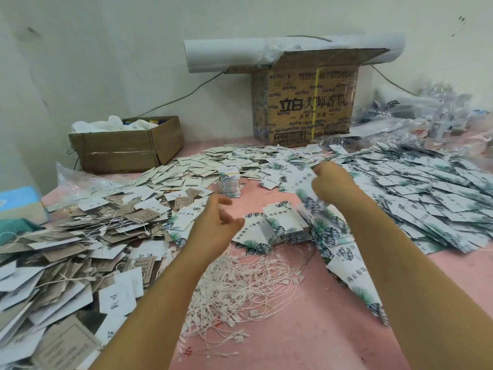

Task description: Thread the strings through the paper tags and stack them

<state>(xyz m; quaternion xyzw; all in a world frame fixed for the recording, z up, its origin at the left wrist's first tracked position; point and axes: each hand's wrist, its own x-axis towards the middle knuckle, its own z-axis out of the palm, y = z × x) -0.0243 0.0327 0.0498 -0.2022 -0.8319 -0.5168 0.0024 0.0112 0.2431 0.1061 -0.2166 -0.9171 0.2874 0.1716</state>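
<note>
Two bare hands hovered over the pink tabletop (293, 337) at mid-frame. The right hand (334, 185) was curled round a white paper tag with green leaf print (306, 192), lifted and blurred, just right of centre. The left hand (217, 222) hung with loosely bent fingers, and we saw nothing in it. Between and below the hands sat a small fanned pile of leaf-print tags (277, 222), and at lower centre sprawled a tangle of thin white strings with plastic ends (240, 284). On the right spread a broad heap of leaf-print tags (426, 193), and on the left a heap of grey-brown and white tags (66, 252). At upper centre stood a printed brown cardboard box (306, 108).
</note>
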